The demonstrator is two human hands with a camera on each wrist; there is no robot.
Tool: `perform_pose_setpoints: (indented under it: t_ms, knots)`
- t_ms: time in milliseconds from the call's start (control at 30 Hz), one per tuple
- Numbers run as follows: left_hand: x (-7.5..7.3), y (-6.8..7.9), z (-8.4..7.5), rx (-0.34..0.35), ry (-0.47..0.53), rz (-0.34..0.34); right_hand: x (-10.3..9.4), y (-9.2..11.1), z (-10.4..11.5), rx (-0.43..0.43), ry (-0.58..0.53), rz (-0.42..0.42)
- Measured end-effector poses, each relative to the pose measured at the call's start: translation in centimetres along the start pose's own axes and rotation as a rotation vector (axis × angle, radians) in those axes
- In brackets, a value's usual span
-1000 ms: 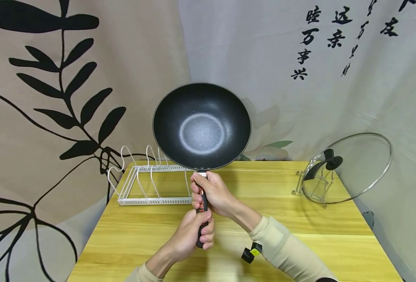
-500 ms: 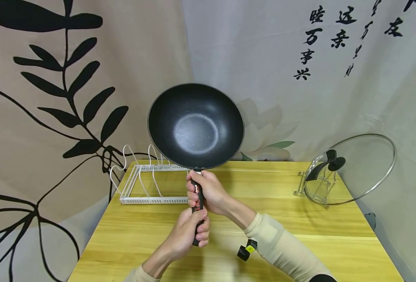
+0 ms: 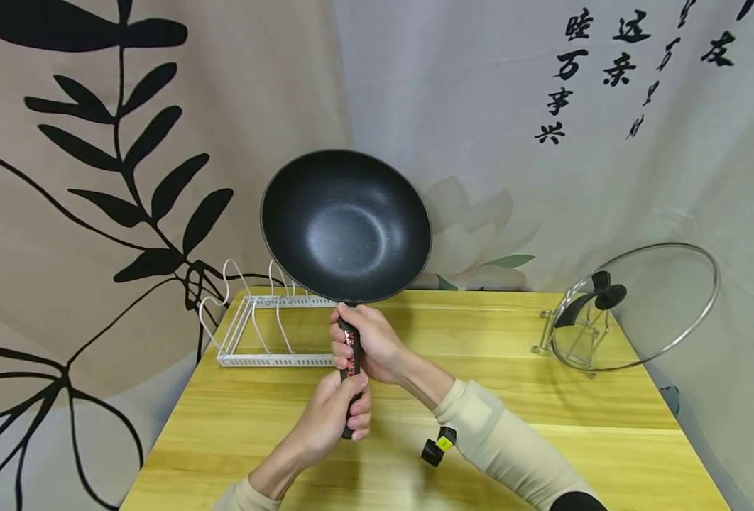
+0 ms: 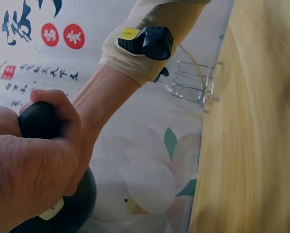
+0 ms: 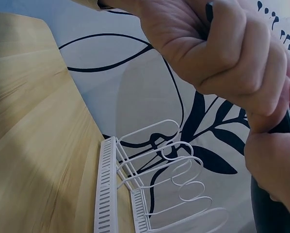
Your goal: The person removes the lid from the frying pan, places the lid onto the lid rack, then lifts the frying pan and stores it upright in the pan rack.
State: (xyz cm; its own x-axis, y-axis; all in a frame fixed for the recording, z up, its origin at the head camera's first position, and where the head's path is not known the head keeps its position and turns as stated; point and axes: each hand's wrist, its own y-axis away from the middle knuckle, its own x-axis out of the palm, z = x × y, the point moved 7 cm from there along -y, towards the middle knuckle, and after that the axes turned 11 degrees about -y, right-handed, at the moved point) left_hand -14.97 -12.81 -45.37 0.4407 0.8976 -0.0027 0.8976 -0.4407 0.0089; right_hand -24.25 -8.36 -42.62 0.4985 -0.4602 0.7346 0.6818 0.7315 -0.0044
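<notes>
A black wok (image 3: 345, 220) is held up over the table, tilted so its inside faces me. Both hands grip its black handle (image 3: 350, 341), which bears red markings. My right hand (image 3: 380, 344) wraps the upper part, just under the pan. Below it, my left hand (image 3: 332, 419) curls round the lower part, thumb along the handle. In the left wrist view, the rounded handle end (image 4: 38, 120) pokes out of the left fist. Fingers of the left hand (image 5: 227, 58) fill the top of the right wrist view. The wok overlaps a white wire rack (image 3: 275, 360) in the head view.
The rack, with upright wire loops, stands at the back left of the wooden table (image 3: 479, 369). At the right, a clear lid (image 3: 664, 298) with metal rim and black knob leans in a small wire stand (image 3: 581, 341). A printed cloth (image 3: 454, 85) hangs behind.
Both hands and the wok have shifted a little to the left in the head view, with the grip on the handle unchanged. The rack and the lid stay put.
</notes>
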Motion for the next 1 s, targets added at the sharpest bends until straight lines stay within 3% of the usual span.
perform_pose_setpoints:
  t_ms: [233,467,1000]
  knots:
    - [-0.5,0.4,-0.4,0.024,-0.041,-0.014,0.4,-0.5,-0.3,0.012,-0.021,0.043]
    - [-1.0,0.7,-0.3,-0.029,-0.041,-0.083,1.1,-1.1,-0.6,0.021,-0.055,0.086]
    - [-2.4,1.4,-0.9,-0.059,-0.119,-0.158,2.3,-2.4,-1.2,0.04,-0.106,0.141]
